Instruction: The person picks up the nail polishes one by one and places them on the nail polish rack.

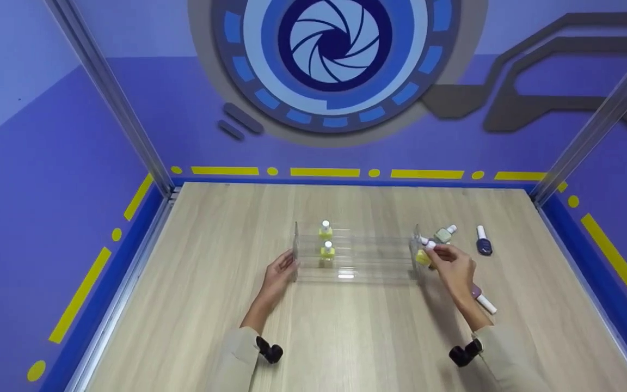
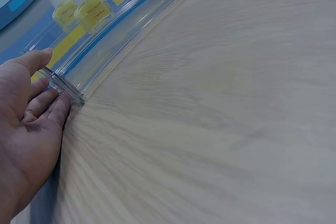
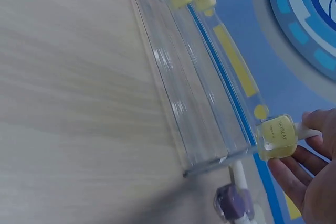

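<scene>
Observe left-hand grip [image 1: 281, 270] closed at left end of clear rack [image 1: 368, 253], with thumb over panel edge and fingers [image 2: 61, 109] against outer side. Observe right-hand grip [image 1: 455, 268] pinched nearly together on white cap [image 3: 308, 130] of yellow bottle [image 3: 280, 136]; locate bottle just beside right end of rack, cannot tell whether touching. Find two further yellow bottles [image 1: 327, 252] upright on rack toward left end, one behind the other. Record on wooden surface [image 1: 226, 218], right of rack: pale green bottle [image 1: 443, 235] and dark bottle [image 1: 484, 247], both lying down, plus mauve bottle [image 1: 476, 291] near right forearm, partly hidden.
</scene>
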A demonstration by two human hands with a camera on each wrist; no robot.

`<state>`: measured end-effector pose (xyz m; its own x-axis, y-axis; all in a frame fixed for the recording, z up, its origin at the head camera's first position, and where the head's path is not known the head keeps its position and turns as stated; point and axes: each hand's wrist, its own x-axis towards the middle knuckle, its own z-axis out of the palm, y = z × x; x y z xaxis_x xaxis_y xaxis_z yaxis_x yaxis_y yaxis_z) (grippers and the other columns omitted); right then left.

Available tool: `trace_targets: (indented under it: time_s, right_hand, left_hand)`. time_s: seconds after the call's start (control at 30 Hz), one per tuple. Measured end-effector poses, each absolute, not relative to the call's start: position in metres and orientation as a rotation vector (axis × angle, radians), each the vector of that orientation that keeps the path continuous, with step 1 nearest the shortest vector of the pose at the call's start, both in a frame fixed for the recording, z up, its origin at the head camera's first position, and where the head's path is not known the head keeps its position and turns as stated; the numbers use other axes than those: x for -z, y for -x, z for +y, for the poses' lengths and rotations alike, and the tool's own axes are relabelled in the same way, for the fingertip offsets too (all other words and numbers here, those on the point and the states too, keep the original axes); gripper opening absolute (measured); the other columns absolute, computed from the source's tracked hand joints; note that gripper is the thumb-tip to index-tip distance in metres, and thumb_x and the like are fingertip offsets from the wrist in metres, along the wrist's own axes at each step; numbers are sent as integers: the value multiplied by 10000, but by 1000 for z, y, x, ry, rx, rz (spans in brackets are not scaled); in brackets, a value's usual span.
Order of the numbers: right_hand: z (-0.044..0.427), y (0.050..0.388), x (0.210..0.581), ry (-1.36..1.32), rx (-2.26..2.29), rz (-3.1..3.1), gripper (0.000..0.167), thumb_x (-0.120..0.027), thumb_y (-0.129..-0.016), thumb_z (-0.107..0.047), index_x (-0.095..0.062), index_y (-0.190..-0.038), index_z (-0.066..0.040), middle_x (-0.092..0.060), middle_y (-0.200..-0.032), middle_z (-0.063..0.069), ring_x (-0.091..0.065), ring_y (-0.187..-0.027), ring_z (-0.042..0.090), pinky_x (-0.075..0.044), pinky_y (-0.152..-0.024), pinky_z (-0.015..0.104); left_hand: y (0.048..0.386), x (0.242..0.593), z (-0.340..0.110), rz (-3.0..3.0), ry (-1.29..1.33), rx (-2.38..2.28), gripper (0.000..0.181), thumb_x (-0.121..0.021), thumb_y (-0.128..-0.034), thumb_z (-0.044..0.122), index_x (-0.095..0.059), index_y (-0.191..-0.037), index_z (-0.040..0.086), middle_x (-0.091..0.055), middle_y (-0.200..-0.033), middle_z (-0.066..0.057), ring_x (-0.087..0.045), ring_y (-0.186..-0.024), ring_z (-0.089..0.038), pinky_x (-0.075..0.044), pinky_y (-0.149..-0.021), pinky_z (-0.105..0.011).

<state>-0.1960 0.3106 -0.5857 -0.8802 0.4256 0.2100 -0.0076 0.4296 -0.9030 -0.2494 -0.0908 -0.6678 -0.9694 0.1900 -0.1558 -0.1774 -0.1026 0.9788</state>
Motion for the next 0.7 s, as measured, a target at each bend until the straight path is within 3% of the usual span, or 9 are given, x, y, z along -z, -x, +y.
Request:
trace_targets:
  time_s: [0.2,0.7]
  right_hand:
    - [292,201,585,288,-1454,-2279,195,-817,-873,-109,-763,-979,45,-772,-928,232,-636,-700,-104,-547,-614,68]
    - [238,205,586,129,-1538,-2391,145,-843,-831,-76,-782,-932,8,-776,-913,179,-679,-743,31,-549,-645,112]
  left_hand:
    - [250,668,-90,1928,-7,-2170,539,-544,-1066,154,-369,-1558,20,-406,-1604,-211,-374,-1512,-358,-341,-1263,-444]
    - [250,667,-90,1947,1,-2150,525,-547,-1067,174,-395,-1554,51,-409,-1613,-185,-381,-1514,-342,-354,-1255,-447]
